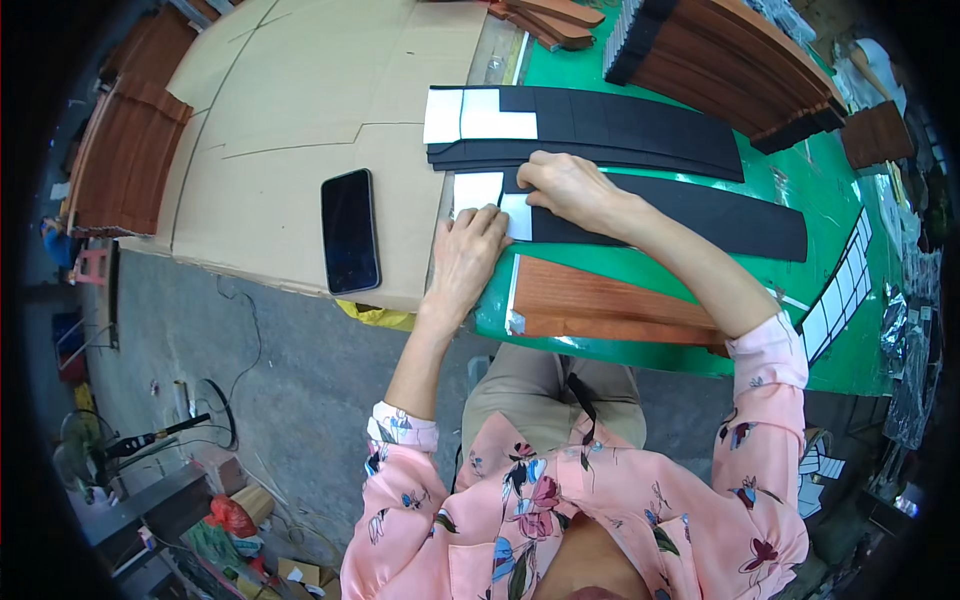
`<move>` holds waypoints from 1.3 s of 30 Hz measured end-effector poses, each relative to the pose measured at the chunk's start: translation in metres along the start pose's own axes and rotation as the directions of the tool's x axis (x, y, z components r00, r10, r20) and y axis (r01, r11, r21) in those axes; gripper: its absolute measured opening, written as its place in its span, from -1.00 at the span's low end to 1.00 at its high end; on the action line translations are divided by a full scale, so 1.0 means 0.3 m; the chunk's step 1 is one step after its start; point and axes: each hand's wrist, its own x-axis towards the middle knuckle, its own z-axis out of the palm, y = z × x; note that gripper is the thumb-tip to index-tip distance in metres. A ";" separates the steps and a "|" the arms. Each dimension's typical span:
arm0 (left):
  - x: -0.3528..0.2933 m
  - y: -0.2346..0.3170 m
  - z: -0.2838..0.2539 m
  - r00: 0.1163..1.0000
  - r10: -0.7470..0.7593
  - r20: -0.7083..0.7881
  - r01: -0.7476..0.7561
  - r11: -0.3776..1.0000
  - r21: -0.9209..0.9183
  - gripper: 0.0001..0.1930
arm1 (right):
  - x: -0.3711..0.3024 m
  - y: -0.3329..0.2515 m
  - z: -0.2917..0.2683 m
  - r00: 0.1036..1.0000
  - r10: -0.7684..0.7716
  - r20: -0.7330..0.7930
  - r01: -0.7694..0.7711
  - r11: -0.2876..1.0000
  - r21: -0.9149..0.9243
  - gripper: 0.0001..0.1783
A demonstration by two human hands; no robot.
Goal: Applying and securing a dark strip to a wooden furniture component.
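A long black strip (690,212) with white patches (478,188) at its left end lies on the green tabletop in front of me. My left hand (465,258) presses its curled fingers on the near left corner of that end, at the strip's edge. My right hand (573,188) is closed in a pinch over the same end, just right of the white patches; whatever is between its fingertips is hidden. Just beyond lies a stack of similar black strips (620,125), its top one also with a white patch (495,115) at the left end.
A brown wood-grain panel (600,302) lies near the table's front edge. Left of my hands, a black phone (351,230) rests on cardboard (280,190). Stacked brown panels stand at far right (730,65) and far left (130,160). A white label sheet (838,287) lies at right.
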 end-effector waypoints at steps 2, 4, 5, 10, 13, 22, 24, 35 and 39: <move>-0.007 0.018 0.013 1.000 -0.020 -0.015 0.020 0.999 -0.048 -0.69 | 0.015 0.022 0.045 0.998 -0.040 -0.049 0.035 0.994 -0.101 -0.78; 0.008 -0.010 0.002 0.999 -0.023 -0.028 0.022 0.999 -0.050 -0.68 | 0.064 0.021 0.062 0.999 -0.040 -0.034 0.034 0.989 -0.144 -0.78; 0.017 -0.024 0.001 0.999 -0.025 -0.039 0.023 0.998 -0.052 -0.68 | 0.085 0.024 0.070 0.999 -0.037 -0.019 0.033 0.982 -0.185 -0.77; 0.016 -0.038 0.026 0.998 0.025 -0.063 -0.028 0.999 -0.044 -0.67 | 0.102 0.067 0.113 0.988 -0.156 -0.011 0.145 0.940 -0.307 -0.82; 0.004 -0.041 0.032 0.997 0.018 -0.079 -0.021 0.999 -0.035 -0.66 | 0.092 0.054 0.126 0.969 -0.248 0.010 0.231 0.888 -0.397 -0.88; 0.001 -0.027 0.050 0.993 0.029 -0.114 -0.032 0.999 -0.028 -0.66 | 0.114 0.113 0.110 0.990 -0.129 -0.051 0.110 0.956 -0.272 -0.89; 0.006 -0.027 0.053 0.991 0.025 -0.129 -0.027 1.000 -0.015 -0.69 | 0.117 0.128 0.053 0.998 -0.032 -0.047 0.028 0.996 -0.088 -0.84; -0.039 -0.087 -0.020 0.974 -0.218 -0.059 0.133 0.765 -0.630 -0.68 | -0.411 -0.208 -0.267 0.894 0.436 0.108 -0.302 0.405 0.863 -0.74; -0.105 0.025 -0.159 0.954 -0.286 -0.088 0.142 0.692 -0.708 -0.69 | -0.581 -0.210 -0.172 0.906 0.423 -0.009 -0.046 0.119 0.992 -0.67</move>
